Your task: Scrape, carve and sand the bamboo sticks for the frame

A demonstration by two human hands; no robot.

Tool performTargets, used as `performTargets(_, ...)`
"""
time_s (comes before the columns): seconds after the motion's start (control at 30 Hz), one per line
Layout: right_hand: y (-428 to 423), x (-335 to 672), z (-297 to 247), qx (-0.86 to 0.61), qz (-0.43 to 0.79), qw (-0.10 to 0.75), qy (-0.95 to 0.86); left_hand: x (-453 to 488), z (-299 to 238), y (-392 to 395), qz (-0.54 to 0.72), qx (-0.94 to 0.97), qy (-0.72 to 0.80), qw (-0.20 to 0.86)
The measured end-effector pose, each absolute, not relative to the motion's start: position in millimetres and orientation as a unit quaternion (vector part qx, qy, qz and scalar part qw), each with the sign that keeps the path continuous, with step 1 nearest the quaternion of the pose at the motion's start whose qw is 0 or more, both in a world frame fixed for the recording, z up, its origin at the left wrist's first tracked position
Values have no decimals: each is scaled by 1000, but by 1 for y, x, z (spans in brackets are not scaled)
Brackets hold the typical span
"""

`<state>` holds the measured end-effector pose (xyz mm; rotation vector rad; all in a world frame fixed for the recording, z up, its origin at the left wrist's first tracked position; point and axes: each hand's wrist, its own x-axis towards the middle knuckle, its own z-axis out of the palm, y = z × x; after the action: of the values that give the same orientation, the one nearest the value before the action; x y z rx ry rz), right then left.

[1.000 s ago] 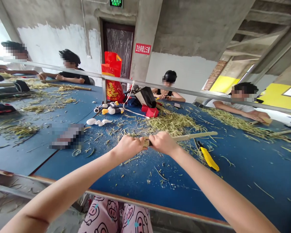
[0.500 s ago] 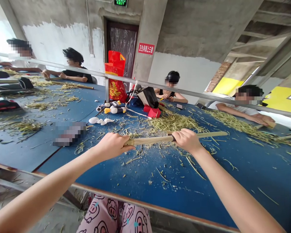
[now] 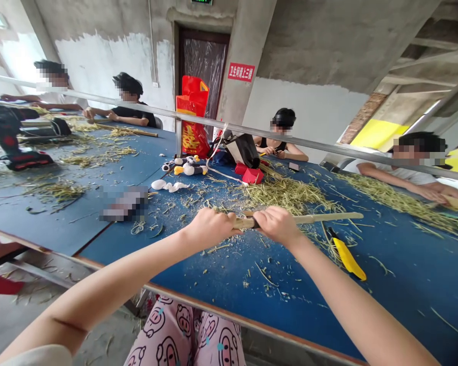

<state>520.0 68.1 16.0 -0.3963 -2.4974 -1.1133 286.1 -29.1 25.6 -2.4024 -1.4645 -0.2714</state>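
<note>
A pale, peeled wooden stick (image 3: 330, 217) lies crosswise above the blue table, its far end sticking out to the right. My left hand (image 3: 210, 224) is closed around the stick's left end. My right hand (image 3: 278, 224) wraps the stick near its middle, fingers closed. A small dark-edged piece (image 3: 256, 222) shows at the thumb side of my right hand, against the stick; what it is I cannot make out. To the right of my right forearm lies a tool with a yellow handle (image 3: 350, 258) and a dark end.
Shavings (image 3: 297, 195) are heaped beyond my hands. Behind stand a red bag (image 3: 193, 119), plush toys (image 3: 191, 168) and a red object (image 3: 252, 175). A phone-like object (image 3: 125, 204) and a power drill (image 3: 11, 134) lie left. A metal rail (image 3: 313, 143) crosses the table; several people sit beyond.
My hands are closer together, with less stick showing between them. The view has shifted, so the yellow-handled tool now shows beside my right forearm and more of the drill at left.
</note>
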Motion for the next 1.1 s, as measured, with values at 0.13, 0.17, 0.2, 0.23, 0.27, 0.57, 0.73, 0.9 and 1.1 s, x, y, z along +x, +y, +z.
performTargets(0.13,89,573,26,-178,-407,180,-878,258,34,-33,-107,-831,-537,99)
performTargets(0.17,94,586,28,-179,-407,181,-878,252,35,-34,-112,-829,-542,81)
performTargets(0.2,97,596,30,-178,-410,174,-878,246,36,-34,-115,-829,-543,64)
performTargets(0.23,100,603,32,-177,-415,169,-876,241,36,-34,-117,-830,-543,51)
performTargets(0.27,101,607,33,-176,-423,165,-873,237,35,-34,-119,-830,-543,45)
performTargets(0.57,78,546,31,-154,-413,118,-890,265,22,-26,-99,-847,-509,118)
performTargets(0.73,62,504,21,-148,-415,133,-888,298,14,-16,-105,-852,-489,159)
performTargets(0.9,84,551,27,-208,-424,139,-870,286,23,-14,-162,-828,-534,56)
performTargets(1.1,98,632,59,-283,-369,127,-876,256,31,-8,-187,-727,-523,-404)
